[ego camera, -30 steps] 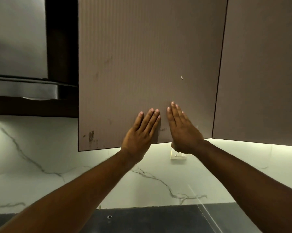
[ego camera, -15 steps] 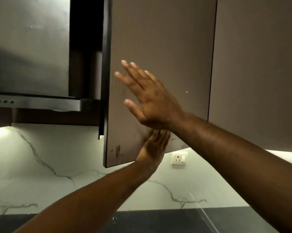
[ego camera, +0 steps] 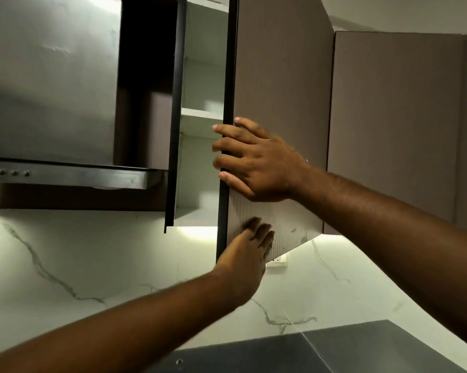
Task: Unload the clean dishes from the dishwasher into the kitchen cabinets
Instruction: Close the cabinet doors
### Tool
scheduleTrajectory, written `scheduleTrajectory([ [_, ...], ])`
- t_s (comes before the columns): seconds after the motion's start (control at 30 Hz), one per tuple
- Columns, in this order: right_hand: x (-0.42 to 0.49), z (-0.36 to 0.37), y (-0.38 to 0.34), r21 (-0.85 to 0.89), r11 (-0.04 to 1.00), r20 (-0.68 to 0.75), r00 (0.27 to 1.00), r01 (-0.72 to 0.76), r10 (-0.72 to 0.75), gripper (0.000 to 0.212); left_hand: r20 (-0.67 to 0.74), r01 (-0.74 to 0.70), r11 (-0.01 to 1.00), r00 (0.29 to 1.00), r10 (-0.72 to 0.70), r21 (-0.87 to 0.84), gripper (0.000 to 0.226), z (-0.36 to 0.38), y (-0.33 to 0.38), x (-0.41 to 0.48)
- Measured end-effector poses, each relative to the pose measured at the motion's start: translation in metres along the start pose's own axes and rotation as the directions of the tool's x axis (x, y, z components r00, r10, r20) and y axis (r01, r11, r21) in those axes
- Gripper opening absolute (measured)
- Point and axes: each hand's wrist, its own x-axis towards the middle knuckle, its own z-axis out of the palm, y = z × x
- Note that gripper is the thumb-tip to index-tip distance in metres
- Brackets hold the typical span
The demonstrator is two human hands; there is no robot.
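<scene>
A brown ribbed upper cabinet door [ego camera: 278, 76] stands swung open, its dark free edge turned toward me. My right hand [ego camera: 256, 160] lies flat on the door's outer face, with the fingertips reaching over that edge. My left hand [ego camera: 246, 259] touches the door's lower corner from below, fingers against the ribbed face. Through the gap I see the cabinet's white inside and a white shelf [ego camera: 200, 117]. No dishes and no dishwasher are in view.
A steel range hood [ego camera: 52, 170] hangs to the left of the cabinet. A closed cabinet door [ego camera: 394, 130] adjoins on the right. Below are a marble backsplash [ego camera: 92, 265], a wall socket [ego camera: 279, 262] and a dark countertop [ego camera: 334, 354].
The door has swung from shut to wide open. My right hand rose from the door's bottom to its free edge. My left hand stayed at the lower corner.
</scene>
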Motion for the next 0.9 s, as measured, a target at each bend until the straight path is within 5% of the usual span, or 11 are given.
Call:
scheduleTrajectory([
  [0.07,-0.002,-0.005,0.000,-0.012,1.000,0.004,1.000,-0.011,0.011,0.044,-0.069,-0.103,0.992,0.992,0.108,0.075,0.073,-0.003,-0.006,-0.013],
  [0.17,-0.008,-0.012,-0.001,-0.035,0.999,0.010,1.000,-0.016,0.017,0.042,-0.205,-0.193,0.980,0.962,0.179,-0.050,0.064,0.002,-0.020,-0.031],
  [0.37,-0.034,-0.037,0.007,-0.073,0.997,0.001,0.999,-0.034,0.034,0.040,-0.653,-0.390,0.918,0.714,0.252,-0.071,0.040,0.009,-0.023,-0.017],
  [0.5,-0.063,-0.059,0.016,-0.107,0.992,-0.006,0.998,-0.059,0.059,0.039,-0.856,-0.408,0.884,0.517,0.018,-0.228,0.039,-0.008,0.005,-0.005],
  [0.6,-0.090,-0.076,0.025,-0.104,0.991,0.003,0.996,-0.086,0.086,0.041,-0.864,-0.383,0.801,0.401,-0.304,-0.460,0.080,-0.024,0.032,0.007],
  [0.67,-0.110,-0.085,0.032,-0.079,0.989,0.010,0.992,-0.128,0.129,0.041,-0.791,-0.443,0.655,0.345,-0.505,-0.612,0.101,-0.039,0.053,0.017],
  [0.77,-0.137,-0.100,0.043,0.008,0.960,0.012,0.960,-0.280,0.280,0.055,-0.668,-0.552,0.424,0.378,-0.641,-0.718,0.114,-0.067,0.076,0.032],
  [0.9,-0.167,-0.114,0.058,0.082,0.915,0.037,0.919,-0.394,0.392,0.078,-0.648,-0.677,0.230,0.464,-0.604,-0.699,0.120,-0.101,0.095,0.054],
])
